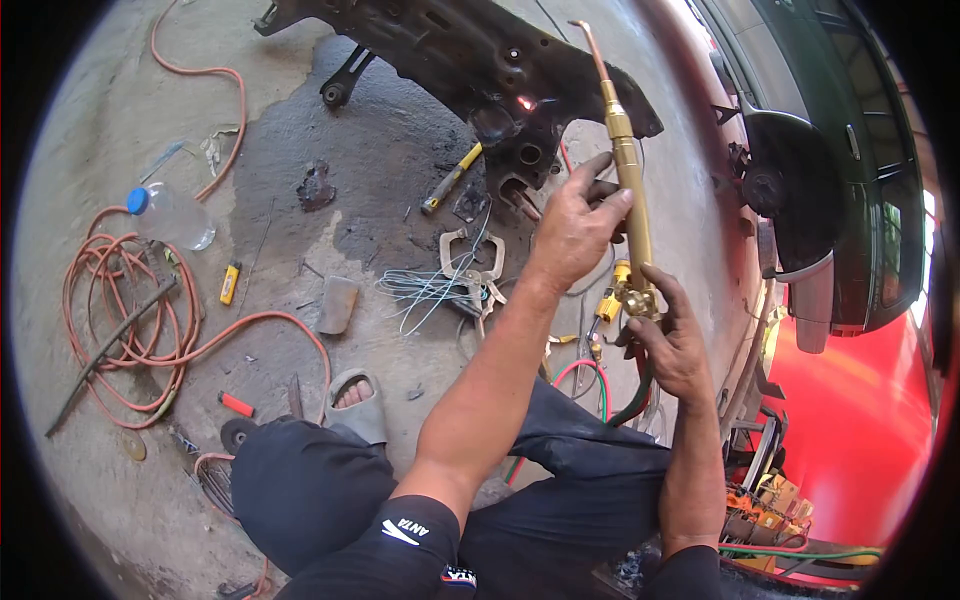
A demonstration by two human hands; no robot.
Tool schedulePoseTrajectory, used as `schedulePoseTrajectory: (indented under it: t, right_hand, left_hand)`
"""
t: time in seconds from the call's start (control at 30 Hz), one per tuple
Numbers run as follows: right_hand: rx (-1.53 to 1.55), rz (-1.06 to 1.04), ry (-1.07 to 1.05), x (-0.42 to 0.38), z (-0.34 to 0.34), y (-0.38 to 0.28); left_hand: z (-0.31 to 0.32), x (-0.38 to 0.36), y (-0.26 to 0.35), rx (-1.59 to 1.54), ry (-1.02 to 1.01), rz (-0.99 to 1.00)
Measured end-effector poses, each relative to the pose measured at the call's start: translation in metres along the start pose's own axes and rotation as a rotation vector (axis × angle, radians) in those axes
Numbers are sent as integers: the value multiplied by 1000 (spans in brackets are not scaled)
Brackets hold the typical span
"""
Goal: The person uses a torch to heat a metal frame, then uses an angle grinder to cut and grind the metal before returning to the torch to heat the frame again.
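Observation:
A brass gas torch (628, 165) with a bent copper tip points up and slightly left in front of me. My left hand (582, 222) is at the torch's middle, its thumb and fingers around the barrel's left side. Lower down, my right hand (672, 345) has its thumb and fingers closed on the valve end, by the brass knobs. Behind the torch lies a dark metal vehicle part (430, 60), with a small glowing orange spot near its middle. Locking pliers (472, 262) and a bundle of light blue wire (425, 287) rest on the floor to the left of my forearm.
Coiled orange hose (130, 330), a water bottle (170, 217), a yellow lighter (230, 284), a red lighter (236, 404) and a yellow-handled tool (452, 180) lie on the floor. A dark green vehicle (870, 190) stands at the right, by a red surface (860, 410).

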State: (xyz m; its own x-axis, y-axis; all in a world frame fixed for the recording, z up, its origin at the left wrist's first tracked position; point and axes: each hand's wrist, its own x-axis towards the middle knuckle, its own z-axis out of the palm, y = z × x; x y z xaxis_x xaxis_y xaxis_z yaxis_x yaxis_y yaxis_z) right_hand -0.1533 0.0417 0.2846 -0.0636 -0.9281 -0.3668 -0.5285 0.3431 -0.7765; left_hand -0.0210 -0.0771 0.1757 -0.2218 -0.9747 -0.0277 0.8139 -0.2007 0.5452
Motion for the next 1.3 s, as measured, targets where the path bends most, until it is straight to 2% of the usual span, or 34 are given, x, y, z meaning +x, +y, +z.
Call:
schedulePoseTrajectory:
  t: [0.03, 0.1, 0.17, 0.23, 0.27, 0.4, 0.5, 0.6, 0.63, 0.67, 0.77, 0.8, 0.9, 1.07, 1.1, 1.17, 1.23, 1.27, 1.3]
  right_hand:
    - [-128, -130, -23, -6, -18, -1]
    - [-196, -183, -50, -24, -46, -2]
    - [-247, -161, 56, -44, -65, 6]
    - [-159, -106, 151, -60, -70, 22]
    - [-126, -101, 203, -67, -72, 31]
    - [-3, -62, 463, -89, -95, 104]
    - [65, -17, 588, -119, -117, 199]
    - [125, 92, 687, -142, -102, 255]
    - [142, 155, 710, -155, -94, 269]
    - [207, 238, 771, -160, -85, 284]
    - [116, 427, 787, -169, -76, 375]
    - [117, 439, 849, -169, -70, 401]
    - [104, 565, 845, -169, -64, 478]
    - [167, 651, 974, -130, -50, 529]
    - [82, 621, 991, -124, -48, 557]
    - [110, 676, 1045, -101, -39, 540]
    - [10, 669, 959, -98, -41, 575]
    - [-9, 682, 948, -94, -35, 576]
    - [-33, 697, 944, -89, -31, 575]
  left_hand:
    - [16, -4, 2, -62, -73, 6]
    - [49, -9, -15, -1, -137, 109]
    - [73, -20, -27, 139, -243, 125]
    - [86, -37, -33, 285, -318, 75]
    - [86, -40, -58, 340, -337, 109]
    - [51, -57, -99, 784, -359, -15]
    - [-8, -65, -143, 1145, -350, -44]
    - [-74, -74, -158, 1380, -312, -191]
    - [-89, -79, -154, 1433, -272, -269]
    - [-105, -82, -153, 1526, -240, -253]
    - [-130, -83, -133, 1575, -113, -393]
    - [-149, -82, -135, 1623, -57, -329]
    - [-169, -73, -111, 1661, 82, -333]
    - [-214, -50, -59, 1852, 256, -308]
    - [-224, -49, -45, 1918, 268, -321]
    - [-239, -44, -19, 2035, 276, -349]
    - [-268, -43, 11, 2080, 410, -359]
    - [-284, -44, 25, 2055, 521, -384]
    - [-313, -49, 41, 2115, 551, -349]
